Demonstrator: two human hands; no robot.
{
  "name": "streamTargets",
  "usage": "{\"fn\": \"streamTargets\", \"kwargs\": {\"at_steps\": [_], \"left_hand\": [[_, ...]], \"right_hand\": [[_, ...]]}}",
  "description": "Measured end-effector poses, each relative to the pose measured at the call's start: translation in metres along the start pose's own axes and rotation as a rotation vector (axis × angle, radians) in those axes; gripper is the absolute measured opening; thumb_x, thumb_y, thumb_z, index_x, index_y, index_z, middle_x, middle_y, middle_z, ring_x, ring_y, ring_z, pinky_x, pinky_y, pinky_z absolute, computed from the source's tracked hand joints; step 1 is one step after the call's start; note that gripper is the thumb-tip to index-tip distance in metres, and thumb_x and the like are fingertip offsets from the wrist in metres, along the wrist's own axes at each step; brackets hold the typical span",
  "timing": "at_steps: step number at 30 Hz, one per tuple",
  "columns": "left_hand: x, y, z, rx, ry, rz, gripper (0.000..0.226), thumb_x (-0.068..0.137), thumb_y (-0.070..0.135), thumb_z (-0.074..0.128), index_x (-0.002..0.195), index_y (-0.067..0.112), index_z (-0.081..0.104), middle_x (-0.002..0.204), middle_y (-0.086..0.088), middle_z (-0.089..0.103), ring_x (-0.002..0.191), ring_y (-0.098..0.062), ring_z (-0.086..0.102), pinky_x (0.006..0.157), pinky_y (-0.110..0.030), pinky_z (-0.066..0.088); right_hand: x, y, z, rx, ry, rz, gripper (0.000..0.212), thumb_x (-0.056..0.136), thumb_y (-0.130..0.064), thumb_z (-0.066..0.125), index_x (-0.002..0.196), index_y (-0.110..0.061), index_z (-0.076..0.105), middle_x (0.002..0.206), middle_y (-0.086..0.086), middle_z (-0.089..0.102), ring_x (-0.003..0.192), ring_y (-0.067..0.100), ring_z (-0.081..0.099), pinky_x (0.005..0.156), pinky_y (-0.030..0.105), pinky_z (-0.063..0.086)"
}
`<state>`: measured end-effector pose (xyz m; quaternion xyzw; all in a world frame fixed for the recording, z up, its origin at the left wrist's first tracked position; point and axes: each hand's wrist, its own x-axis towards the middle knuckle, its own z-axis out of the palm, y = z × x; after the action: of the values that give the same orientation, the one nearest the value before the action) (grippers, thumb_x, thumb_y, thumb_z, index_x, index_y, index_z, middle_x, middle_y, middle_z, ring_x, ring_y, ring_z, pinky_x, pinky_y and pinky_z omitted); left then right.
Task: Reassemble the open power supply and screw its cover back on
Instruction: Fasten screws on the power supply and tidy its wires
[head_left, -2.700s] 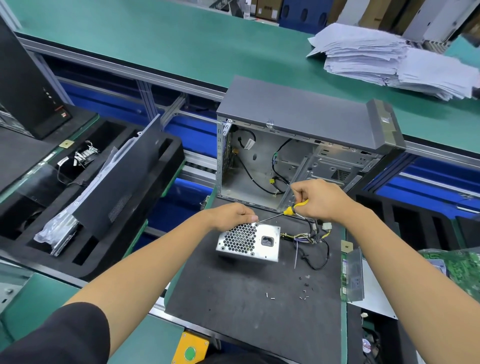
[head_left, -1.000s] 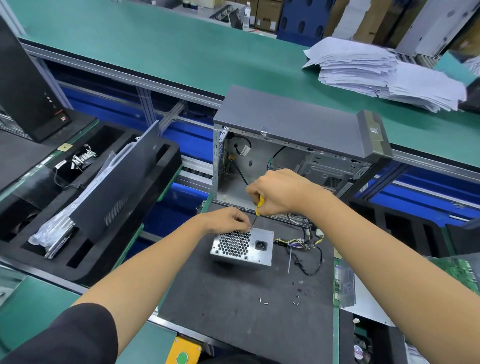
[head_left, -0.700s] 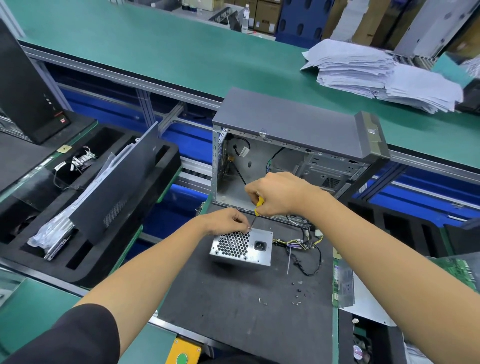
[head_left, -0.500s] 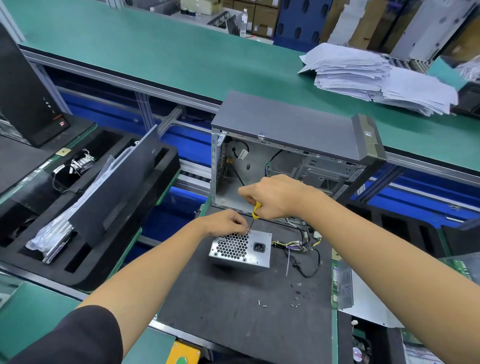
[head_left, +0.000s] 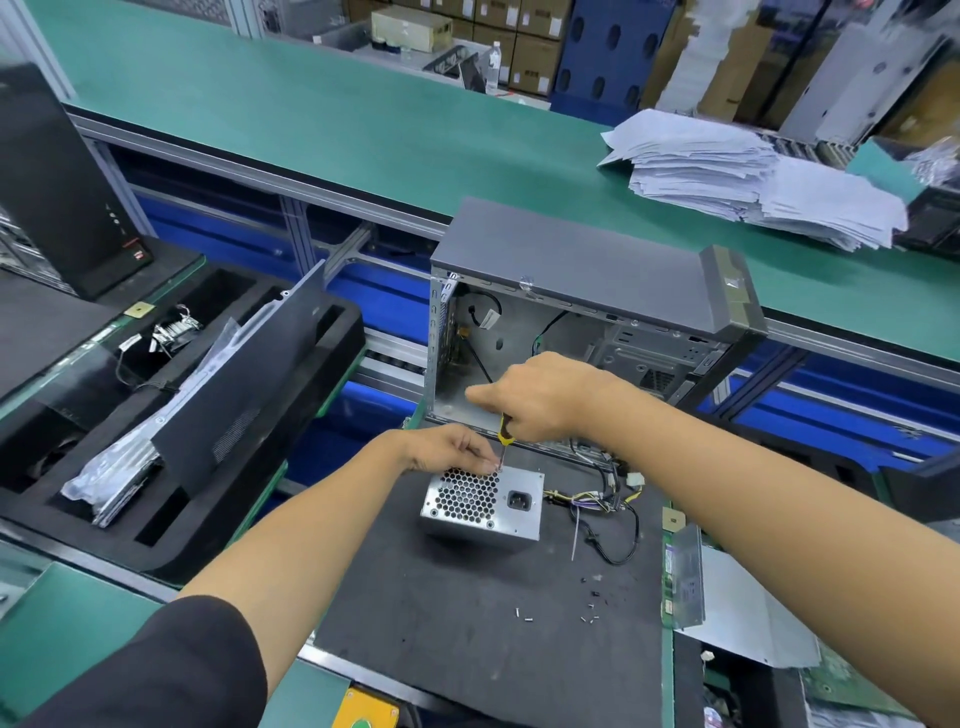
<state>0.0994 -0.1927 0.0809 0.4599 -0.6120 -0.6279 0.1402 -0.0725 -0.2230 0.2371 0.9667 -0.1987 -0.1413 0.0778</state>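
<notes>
A silver power supply (head_left: 483, 501) with a honeycomb grille and a black socket lies on the dark foam mat (head_left: 467, 613). Its wire bundle (head_left: 602, 501) trails to the right. My right hand (head_left: 530, 397) grips a yellow-and-black screwdriver (head_left: 504, 434) held nearly upright, its tip at the supply's top edge. My left hand (head_left: 449, 449) rests on that top edge, its fingertips pinched around the screwdriver's tip. Whether a screw sits under the tip is hidden. Several loose screws (head_left: 587, 608) lie on the mat near the front.
An open grey computer case (head_left: 582, 270) stands just behind the supply. A black foam tray (head_left: 171, 410) with parts and a leaning panel sits to the left. Paper stacks (head_left: 737, 171) lie on the green bench. A metal bracket (head_left: 688, 577) and circuit board (head_left: 836, 680) are at right.
My right hand swung the screwdriver from a slanted, sideways hold to nearly upright above the supply's top edge. My left hand stayed on that edge. The head camera drifted.
</notes>
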Motion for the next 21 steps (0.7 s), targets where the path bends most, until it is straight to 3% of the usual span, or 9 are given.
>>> {"fn": "streamTargets", "kwargs": {"at_steps": [4,8,10,12,17,21], "left_hand": [[0.001,0.002,0.001,0.010,0.004,-0.012,0.010,0.102,0.009,0.061,0.108,0.008,0.069,0.107,0.000,0.067,0.099,0.000,0.062,0.092,-0.011,0.045],[0.004,-0.002,0.002,-0.009,0.029,-0.019,0.010,0.101,0.009,0.062,0.107,0.010,0.070,0.103,0.003,0.068,0.103,-0.006,0.062,0.109,-0.026,0.042],[0.005,-0.004,0.003,-0.014,0.048,-0.024,0.010,0.100,0.010,0.064,0.107,0.011,0.071,0.102,0.003,0.069,0.103,-0.006,0.062,0.109,-0.028,0.042],[0.006,-0.005,0.002,-0.021,0.051,-0.028,0.009,0.100,0.010,0.064,0.106,0.011,0.071,0.101,0.003,0.069,0.102,-0.007,0.062,0.110,-0.029,0.041],[0.009,-0.005,0.000,-0.021,0.049,-0.054,0.011,0.100,0.010,0.064,0.105,0.014,0.073,0.100,0.007,0.072,0.099,-0.003,0.064,0.107,-0.026,0.043],[0.012,-0.008,0.000,-0.031,0.061,-0.072,0.013,0.100,0.010,0.065,0.108,0.013,0.074,0.103,0.005,0.073,0.101,-0.003,0.065,0.107,-0.026,0.044]], "right_hand": [[0.004,-0.001,-0.003,-0.066,-0.031,0.030,0.012,0.088,-0.026,0.051,0.084,-0.019,0.041,0.059,-0.002,0.038,0.048,0.016,0.035,0.046,0.029,0.022],[0.011,-0.003,-0.004,-0.123,-0.122,0.181,0.030,0.097,-0.039,0.045,0.079,-0.015,0.049,0.079,0.006,0.061,0.054,0.021,0.043,0.053,0.030,0.031],[0.010,-0.003,-0.003,-0.102,-0.145,0.196,0.027,0.096,-0.038,0.044,0.109,-0.017,0.053,0.084,0.005,0.064,0.060,0.023,0.048,0.055,0.031,0.032],[0.008,-0.002,-0.003,-0.066,-0.146,0.137,0.041,0.090,-0.028,0.045,0.130,-0.023,0.035,0.079,0.002,0.059,0.059,0.022,0.049,0.050,0.031,0.032],[0.006,0.002,-0.007,-0.129,-0.128,-0.090,0.017,0.092,-0.016,0.048,0.107,-0.021,0.045,0.082,0.003,0.058,0.064,0.028,0.051,0.050,0.031,0.030],[0.004,-0.008,-0.003,-0.056,-0.093,0.098,0.009,0.094,-0.012,0.045,0.090,-0.018,0.040,0.064,0.001,0.041,0.056,0.026,0.041,0.047,0.030,0.024]]}}
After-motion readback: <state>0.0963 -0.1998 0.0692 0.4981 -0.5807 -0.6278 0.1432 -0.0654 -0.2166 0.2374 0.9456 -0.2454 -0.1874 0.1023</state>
